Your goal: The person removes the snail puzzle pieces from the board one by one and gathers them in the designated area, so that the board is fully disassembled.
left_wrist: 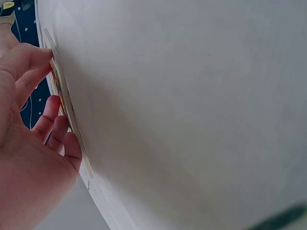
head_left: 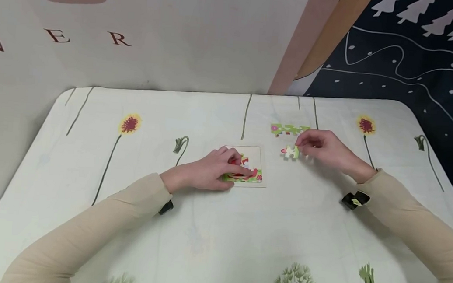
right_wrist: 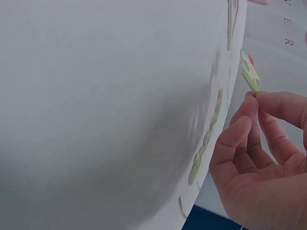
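My left hand [head_left: 217, 169] rests on a square puzzle board [head_left: 256, 156], fingertips touching the red and green pieces in its lower part. The hand hides some of the picture. From the left wrist view, the board [left_wrist: 73, 117] appears edge-on, with the fingers loosely bent against it. To the right, my right hand [head_left: 326, 149] pinches a puzzle piece [head_left: 290, 152] between thumb and fingertips. That piece [right_wrist: 250, 71] is white and green with a red patch, held above the table in the right wrist view.
Behind the right hand, joined green puzzle pieces [head_left: 288, 129] lie on the table, partly covered by the hand. A white cloth [head_left: 187, 248] with printed flowers covers the table. A wall [head_left: 198, 38] stands along the far edge, with a dark patterned surface [head_left: 424, 76] at the right.
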